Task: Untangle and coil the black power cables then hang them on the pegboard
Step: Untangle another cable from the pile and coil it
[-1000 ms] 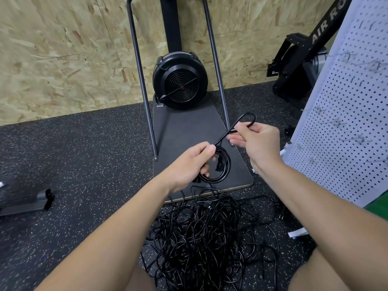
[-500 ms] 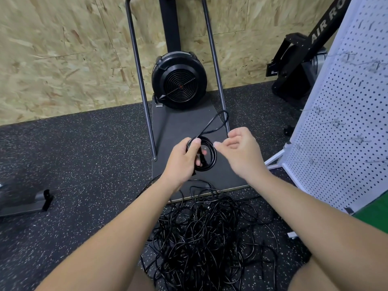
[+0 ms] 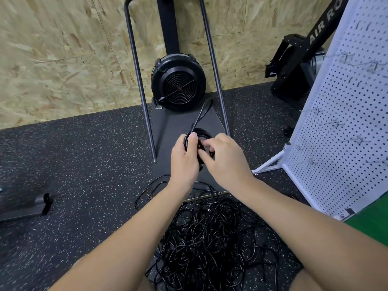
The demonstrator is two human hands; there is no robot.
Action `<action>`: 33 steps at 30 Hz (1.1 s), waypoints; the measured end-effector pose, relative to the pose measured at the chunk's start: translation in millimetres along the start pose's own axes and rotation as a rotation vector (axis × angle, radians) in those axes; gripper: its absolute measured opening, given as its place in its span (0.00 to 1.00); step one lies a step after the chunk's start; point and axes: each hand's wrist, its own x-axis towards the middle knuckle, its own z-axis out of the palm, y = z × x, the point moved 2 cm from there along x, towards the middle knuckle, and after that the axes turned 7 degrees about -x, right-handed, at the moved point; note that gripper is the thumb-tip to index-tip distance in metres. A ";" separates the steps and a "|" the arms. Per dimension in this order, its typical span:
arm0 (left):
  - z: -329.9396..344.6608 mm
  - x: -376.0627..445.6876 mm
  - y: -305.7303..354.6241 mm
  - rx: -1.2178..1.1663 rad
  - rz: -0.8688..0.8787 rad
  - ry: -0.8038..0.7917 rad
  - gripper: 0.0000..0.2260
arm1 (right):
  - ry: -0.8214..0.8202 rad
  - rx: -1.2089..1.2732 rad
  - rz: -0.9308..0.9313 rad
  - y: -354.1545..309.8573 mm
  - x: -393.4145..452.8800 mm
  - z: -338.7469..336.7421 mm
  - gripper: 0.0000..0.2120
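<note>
A small coil of black cable is held up in front of me. My left hand grips its left side, fingers curled round the loops. My right hand has its fingers curled at the coil's right side, touching the loops. A loose loop of the same cable sticks up and away from the coil. On the floor below my forearms lies a big tangle of black cables. The white pegboard with wire hooks stands at the right.
A black fan machine on a dark base plate with two metal uprights stands straight ahead against an OSB wall. Another black machine sits behind the pegboard. A grey foot lies at left. The floor is speckled black rubber.
My right hand has come in from the right to meet the coil. The loose loop it was laying on has shortened and now stands above the coil. Both hands have risen slightly.
</note>
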 end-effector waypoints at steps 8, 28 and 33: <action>2.1 -0.9 0.0 -0.206 -0.139 -0.119 0.17 | -0.050 0.006 0.121 1.0 3.8 -1.2 0.14; -41.6 30.4 0.9 0.224 -0.018 0.019 0.23 | -0.105 1.075 0.349 16.0 12.4 -21.8 0.08; -48.0 32.7 6.7 0.021 -0.058 0.078 0.21 | 0.072 0.848 0.541 54.7 14.2 -16.7 0.10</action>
